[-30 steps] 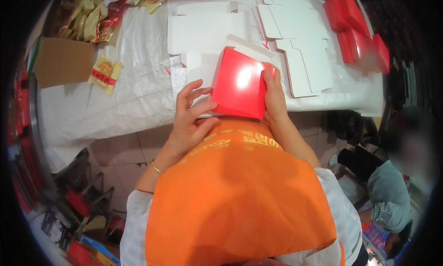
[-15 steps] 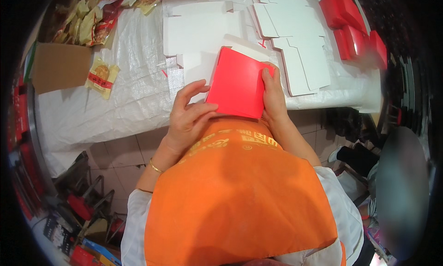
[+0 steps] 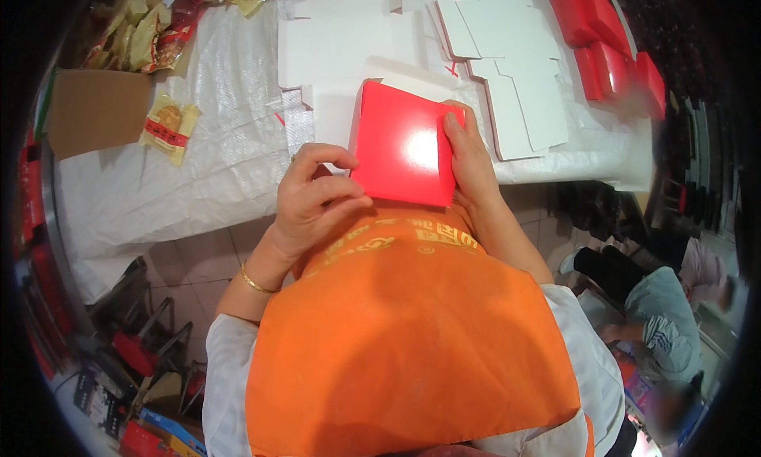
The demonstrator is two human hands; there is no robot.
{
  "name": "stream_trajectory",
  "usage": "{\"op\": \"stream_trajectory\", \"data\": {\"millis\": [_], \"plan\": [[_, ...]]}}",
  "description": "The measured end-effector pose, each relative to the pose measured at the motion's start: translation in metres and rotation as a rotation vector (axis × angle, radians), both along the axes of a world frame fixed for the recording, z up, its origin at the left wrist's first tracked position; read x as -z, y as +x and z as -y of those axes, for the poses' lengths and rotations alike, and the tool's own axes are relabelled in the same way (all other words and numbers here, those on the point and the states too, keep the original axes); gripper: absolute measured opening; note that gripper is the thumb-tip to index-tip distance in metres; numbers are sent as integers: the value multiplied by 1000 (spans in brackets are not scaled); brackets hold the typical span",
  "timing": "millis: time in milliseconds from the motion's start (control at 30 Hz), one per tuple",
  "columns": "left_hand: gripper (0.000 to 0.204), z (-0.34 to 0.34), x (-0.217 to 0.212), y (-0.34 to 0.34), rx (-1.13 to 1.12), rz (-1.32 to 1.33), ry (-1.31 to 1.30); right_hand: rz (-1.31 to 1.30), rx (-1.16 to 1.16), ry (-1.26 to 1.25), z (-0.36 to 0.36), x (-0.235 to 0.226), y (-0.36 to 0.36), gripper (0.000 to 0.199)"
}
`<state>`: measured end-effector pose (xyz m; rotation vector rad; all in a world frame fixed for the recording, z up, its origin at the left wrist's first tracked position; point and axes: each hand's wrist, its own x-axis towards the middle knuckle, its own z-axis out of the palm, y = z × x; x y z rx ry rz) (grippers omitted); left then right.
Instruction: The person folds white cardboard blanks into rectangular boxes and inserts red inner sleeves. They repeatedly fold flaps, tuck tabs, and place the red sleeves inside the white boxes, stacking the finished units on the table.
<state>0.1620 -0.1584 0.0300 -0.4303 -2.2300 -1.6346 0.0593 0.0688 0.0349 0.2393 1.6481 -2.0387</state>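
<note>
Between left hand (image 3: 313, 199) and right hand (image 3: 469, 162), red box (image 3: 406, 144), seemingly gripped

table: we're seeing a table (image 3: 198, 179) under a white woven plastic sheet (image 3: 238, 140), running across the top
floor: pale tiles (image 3: 202, 255) are showing below the table edge
left side: red and dark clutter (image 3: 135, 354) is sitting on the floor, too blurred to identify
right side: a person (image 3: 658, 322) is crouching low on the floor
light: overhead light is glaring off the sheet
</note>
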Motion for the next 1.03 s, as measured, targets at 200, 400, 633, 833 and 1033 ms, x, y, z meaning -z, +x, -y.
{"op": "stream_trajectory", "data": {"millis": [200, 400, 633, 833, 1033], "plan": [[54, 2, 10, 2, -29, 29, 2, -23, -63, 93, 0, -2, 1, 30], [93, -25, 5, -6, 76, 250, 149, -235, -142, 294, -10, 3, -11, 37], [65, -25, 7, -12, -31, 347, 390, -372, -291, 268, -15, 4, 2, 30], [32, -14, 9, -20, -196, 188, 192, -430, -301, 228, -15, -18, 15, 29], [39, -4, 5, -30, -134, 84, 56, -562, -284, 26, -30, -21, 13, 35]]}}
